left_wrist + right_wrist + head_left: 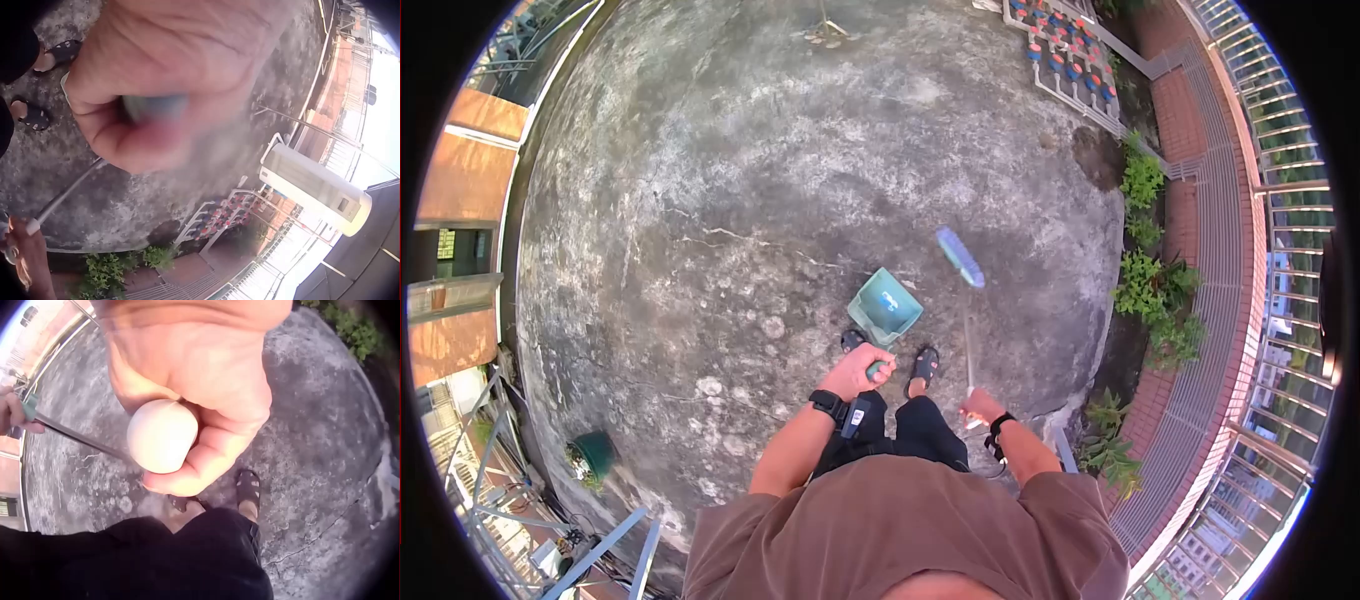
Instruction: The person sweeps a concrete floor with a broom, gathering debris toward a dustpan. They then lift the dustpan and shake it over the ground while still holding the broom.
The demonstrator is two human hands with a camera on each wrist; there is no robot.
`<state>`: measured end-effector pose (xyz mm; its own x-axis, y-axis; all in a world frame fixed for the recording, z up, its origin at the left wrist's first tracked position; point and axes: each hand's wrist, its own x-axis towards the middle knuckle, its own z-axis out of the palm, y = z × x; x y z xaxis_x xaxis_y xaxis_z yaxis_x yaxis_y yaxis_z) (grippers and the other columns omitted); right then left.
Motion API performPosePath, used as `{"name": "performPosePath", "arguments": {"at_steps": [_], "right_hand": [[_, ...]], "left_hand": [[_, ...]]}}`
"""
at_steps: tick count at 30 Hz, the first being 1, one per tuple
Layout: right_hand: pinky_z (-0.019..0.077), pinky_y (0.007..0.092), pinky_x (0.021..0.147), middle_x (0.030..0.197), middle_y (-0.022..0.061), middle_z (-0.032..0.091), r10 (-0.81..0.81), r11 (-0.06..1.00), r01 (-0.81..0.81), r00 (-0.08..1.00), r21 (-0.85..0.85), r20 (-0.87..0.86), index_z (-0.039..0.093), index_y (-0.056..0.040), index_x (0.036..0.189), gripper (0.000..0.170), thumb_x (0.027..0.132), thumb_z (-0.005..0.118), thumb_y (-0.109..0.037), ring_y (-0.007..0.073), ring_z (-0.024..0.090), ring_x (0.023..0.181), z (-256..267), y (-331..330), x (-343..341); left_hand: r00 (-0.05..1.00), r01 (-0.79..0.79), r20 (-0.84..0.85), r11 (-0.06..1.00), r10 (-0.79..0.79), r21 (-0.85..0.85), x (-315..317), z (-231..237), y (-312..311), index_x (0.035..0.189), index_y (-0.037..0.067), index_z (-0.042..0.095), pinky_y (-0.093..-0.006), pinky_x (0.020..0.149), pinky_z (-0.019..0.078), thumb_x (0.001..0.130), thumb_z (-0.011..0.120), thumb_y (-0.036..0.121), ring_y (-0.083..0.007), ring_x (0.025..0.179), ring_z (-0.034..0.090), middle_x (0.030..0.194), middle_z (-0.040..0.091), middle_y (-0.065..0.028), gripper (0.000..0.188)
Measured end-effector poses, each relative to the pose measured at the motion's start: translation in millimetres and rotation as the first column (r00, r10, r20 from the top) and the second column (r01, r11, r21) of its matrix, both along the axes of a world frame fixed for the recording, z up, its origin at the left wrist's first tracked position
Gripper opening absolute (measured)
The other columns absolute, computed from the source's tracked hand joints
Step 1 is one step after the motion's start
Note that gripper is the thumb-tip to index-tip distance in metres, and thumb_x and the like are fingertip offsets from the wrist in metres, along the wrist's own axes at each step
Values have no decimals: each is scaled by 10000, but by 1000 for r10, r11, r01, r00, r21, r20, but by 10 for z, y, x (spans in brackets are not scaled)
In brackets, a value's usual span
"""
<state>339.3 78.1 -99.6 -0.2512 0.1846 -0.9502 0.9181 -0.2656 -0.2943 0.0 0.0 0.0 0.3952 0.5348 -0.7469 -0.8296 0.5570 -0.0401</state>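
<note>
Head cam: I've got both hands busy, w/ the L hand [855, 373] wrapped round the green grip [878, 370] of a dustpan [867, 302] and the R hand [982, 406] curled round the pale handle [970, 345] of a broom [960, 258]. Pan sits just fwd of the L hand, slightly to its R, near the L sandal [853, 340]; a blue-and-white patch shows inside, can't tell what. Broom's head is well fwd of the R hand, out to the R of the pan and apart from it; it's blurred, so I can't tell if the bristles touch the conc. floor [730, 180]. R wrist cam: white rounded knob [162, 436] sticks out of the R fist, and a grey pole [81, 438] slants down from the L hand's grip. L wrist cam: fingers bent tight about the grip end, blurry up close. Plants [1145, 280] line the floor's R edge.
</note>
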Motion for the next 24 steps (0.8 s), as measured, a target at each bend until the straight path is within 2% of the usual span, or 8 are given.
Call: {"name": "performPosePath", "arguments": {"at_steps": [1,3,5,6,10,15,18,24], "right_hand": [[487,362,452,550,137,563,115,993,-116,993,31,26,574,55,643,115,673,605,-51,251,590,466,245,-172,21],[458,356,421,507,121,534,-95,970,123,986,-210,139,544,38,595,114,682,591,-19,229,577,459,1053,-265,-550],[441,353,398,516,100,525,-183,921,207,978,-329,101,530,21,637,96,695,596,-20,208,548,444,1040,-225,-144],[429,331,386,530,74,504,-296,900,325,945,-291,139,498,-5,694,118,704,611,-35,180,517,431,1307,-137,-207],[410,304,370,543,60,489,-384,878,410,912,-248,147,465,-28,762,173,705,628,-32,135,478,421,1518,162,-91],[384,297,350,539,46,473,-276,961,276,960,10,41,456,-30,762,180,704,626,-38,129,460,407,1682,944,-445],[379,292,334,537,45,472,-268,961,270,963,64,-42,454,-28,776,174,702,611,-35,122,463,400,1532,1746,-663],[402,336,354,475,81,498,-74,939,102,993,329,-97,488,-6,593,151,681,604,-47,190,494,373,997,3786,-1384]], "left_hand": [[1000,7,25,997,-5,-71,51,69,27,737,-22,448,-190,350,293,811,506,65,-74,423,367,592,414,-30,129],[999,4,51,994,1,-110,-295,91,52,725,-18,445,-183,350,285,811,500,60,-70,415,361,591,418,-31,128],[1000,5,12,994,-4,-107,-252,110,162,719,-10,438,-175,351,281,804,487,47,-65,414,354,596,417,-29,114],[1000,-10,16,998,11,-69,-299,148,181,720,-9,434,-172,346,277,798,484,40,-62,416,351,598,413,-27,105],[987,-99,127,995,100,-10,-334,102,162,714,0,421,-176,376,307,792,493,11,-77,459,389,649,448,-59,106],[983,-129,117,987,140,-98,-538,213,302,759,-30,420,-166,370,293,783,492,-4,-70,460,378,651,430,-52,80],[968,-168,164,974,192,-150,-629,382,509,759,-42,431,-158,322,268,822,480,50,-52,419,349,586,389,-17,122],[955,-258,116,957,274,-134,-622,355,1132,766,-54,456,-176,310,260,832,479,64,-57,408,337,579,382,-14,138]]}}
